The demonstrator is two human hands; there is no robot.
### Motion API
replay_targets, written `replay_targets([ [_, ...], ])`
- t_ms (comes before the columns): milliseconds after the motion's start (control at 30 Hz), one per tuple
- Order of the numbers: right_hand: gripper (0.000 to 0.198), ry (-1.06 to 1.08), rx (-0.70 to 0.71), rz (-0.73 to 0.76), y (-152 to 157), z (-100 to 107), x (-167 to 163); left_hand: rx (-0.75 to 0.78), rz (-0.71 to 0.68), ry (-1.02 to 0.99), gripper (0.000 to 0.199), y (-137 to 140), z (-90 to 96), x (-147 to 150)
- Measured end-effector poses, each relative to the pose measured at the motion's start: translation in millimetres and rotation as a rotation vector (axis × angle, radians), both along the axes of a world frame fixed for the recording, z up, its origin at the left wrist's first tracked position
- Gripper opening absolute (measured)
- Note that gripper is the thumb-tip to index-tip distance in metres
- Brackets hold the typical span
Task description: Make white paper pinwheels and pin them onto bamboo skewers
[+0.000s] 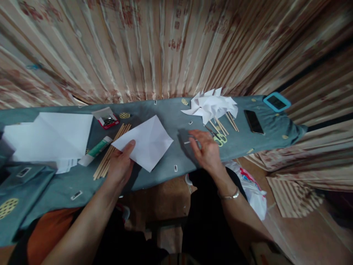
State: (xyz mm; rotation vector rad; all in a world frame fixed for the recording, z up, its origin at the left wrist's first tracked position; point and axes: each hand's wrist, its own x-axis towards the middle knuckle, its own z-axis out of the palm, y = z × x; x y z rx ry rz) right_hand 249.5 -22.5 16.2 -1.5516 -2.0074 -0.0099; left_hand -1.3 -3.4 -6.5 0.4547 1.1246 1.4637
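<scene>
A square sheet of white paper (150, 141) with faint diagonal creases is pinched at its left corner by my left hand (121, 163), thumb on top. My right hand (206, 149) hovers over the table just left of the scissors (220, 139), which have pale green handles. Its fingers are loosely bent with the thumb apart, and no object shows in them. A thin white mark lies near its fingertips, too small to name. Under the paper's left side lies a bundle of wooden sticks (103, 165). Several white paper pinwheels (211, 105) on sticks are piled behind the scissors.
On the left are a stack of white paper (60, 134), a green-and-white glue stick (96, 150) and an open red-and-white box (107, 119) of small dark pieces. A black phone (253, 122) and a blue-framed device (277, 102) lie right. Curtains (154, 51) hang behind the table.
</scene>
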Motion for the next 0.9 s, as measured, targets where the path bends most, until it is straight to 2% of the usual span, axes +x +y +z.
replay_targets([
  [67, 0.03, -0.116, -0.051, -0.261, 7, 4, 44, -0.003, 0.002, -0.004, 0.021, 1, 3.6, -1],
  [133, 0.029, -0.273, -0.194, -0.518, 10, 5, 79, -0.008, -0.002, -0.003, 0.018, 1, 7.6, -2],
  [167, 0.029, -0.343, -0.28, -0.575, 12, 5, 90, -0.011, 0.0, -0.007, 0.017, 1, 9.6, -2],
  [267, 0.033, -0.47, -0.504, -0.573, 17, 4, 102, -0.018, 0.013, -0.049, 0.016, 0, 14.8, -1],
  [367, 0.033, -0.541, -0.642, -0.574, 26, 1, 94, -0.049, 0.041, -0.104, 0.02, 1, 19.0, -2],
  [500, 0.034, -0.569, -0.676, -0.578, 33, 3, 87, -0.072, 0.072, -0.139, 0.017, 1, 25.4, -6],
  [600, 0.037, -0.569, -0.685, -0.57, 27, 16, 92, -0.071, 0.093, -0.16, 0.013, 3, 31.5, -10],
  [667, 0.04, -0.493, -0.652, -0.582, 16, 27, 96, -0.072, 0.111, -0.175, 0.013, 4, 35.5, -13],
  [733, 0.043, -0.283, -0.565, -0.567, 1, 38, 95, -0.073, 0.13, -0.19, 0.013, 6, 38.9, -15],
  [833, 0.049, 0.37, -0.515, -0.349, -20, 47, 80, -0.044, 0.162, -0.213, 0.013, 8, 41.6, -19],
  [900, 0.052, 0.721, -0.522, -0.224, -26, 48, 61, -0.025, 0.185, -0.223, 0.017, 10, 41.5, -21],
])
